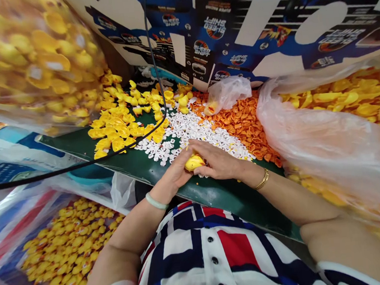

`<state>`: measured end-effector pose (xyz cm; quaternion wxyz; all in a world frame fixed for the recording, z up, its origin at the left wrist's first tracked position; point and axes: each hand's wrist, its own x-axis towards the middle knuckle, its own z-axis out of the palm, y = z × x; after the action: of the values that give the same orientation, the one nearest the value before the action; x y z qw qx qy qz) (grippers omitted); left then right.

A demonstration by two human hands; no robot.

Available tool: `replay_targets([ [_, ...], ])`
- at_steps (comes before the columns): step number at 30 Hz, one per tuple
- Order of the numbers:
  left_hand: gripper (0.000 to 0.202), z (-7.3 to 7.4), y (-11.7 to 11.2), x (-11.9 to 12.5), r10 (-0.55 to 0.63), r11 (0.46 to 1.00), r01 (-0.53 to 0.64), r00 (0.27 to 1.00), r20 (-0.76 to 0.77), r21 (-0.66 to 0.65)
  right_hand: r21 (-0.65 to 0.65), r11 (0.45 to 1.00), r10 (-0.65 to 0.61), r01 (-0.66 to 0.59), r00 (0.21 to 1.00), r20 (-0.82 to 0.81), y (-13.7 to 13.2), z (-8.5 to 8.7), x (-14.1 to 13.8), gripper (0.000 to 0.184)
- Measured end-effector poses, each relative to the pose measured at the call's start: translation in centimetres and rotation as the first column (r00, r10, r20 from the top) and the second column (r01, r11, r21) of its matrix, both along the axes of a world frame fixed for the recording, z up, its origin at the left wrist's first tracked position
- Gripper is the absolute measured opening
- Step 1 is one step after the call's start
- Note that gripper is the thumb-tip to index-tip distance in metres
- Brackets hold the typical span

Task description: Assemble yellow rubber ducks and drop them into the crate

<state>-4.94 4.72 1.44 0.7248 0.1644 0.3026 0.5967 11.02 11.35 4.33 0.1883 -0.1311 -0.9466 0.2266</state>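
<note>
So, we've got a yellow rubber duck pinched between both hands, just in from the near edge of the green board. Left hand and right hand are pressed together around it, fingers curled over the top. White pieces lie right ahead of the hands, touching the fingers — orange pieces sit further right, yellow ducks further left. More yellow ducks lie on a striped sack off the left edge; a clear plastic bag sits off the right edge.
</note>
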Motion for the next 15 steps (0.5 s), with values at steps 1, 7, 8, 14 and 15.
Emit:
replay_targets([
  [1,0.046,-0.1,-0.2,-0.2,-0.013,0.999,0.015,0.999,-0.036,0.048,-0.054,0.998,-0.029,0.027,0.998,-0.052,0.0,-0.3,0.2,0.071],
  [7,0.079,-1.4,-1.0,-1.2,-0.004,0.986,0.080,0.885,-0.466,0.143,-0.271,0.944,-0.206,0.190,0.978,-0.032,-0.1,-0.4,0.9,0.038],
  [8,0.079,-1.7,-1.2,-1.3,0.016,0.983,0.091,0.827,-0.563,0.162,-0.295,0.939,-0.189,0.178,0.982,-0.007,-0.2,-0.5,0.9,0.035],
  [14,0.065,-2.5,-2.3,-1.7,0.180,0.955,0.115,0.504,-0.845,0.273,-0.419,0.884,-0.275,0.209,0.956,-0.102,-1.1,-2.2,0.5,0.032],
  [15,0.065,-2.5,-2.3,-1.8,0.166,0.960,0.104,0.536,-0.828,0.260,-0.446,0.865,-0.306,0.230,0.946,-0.105,-1.3,-2.5,0.5,0.034],
])
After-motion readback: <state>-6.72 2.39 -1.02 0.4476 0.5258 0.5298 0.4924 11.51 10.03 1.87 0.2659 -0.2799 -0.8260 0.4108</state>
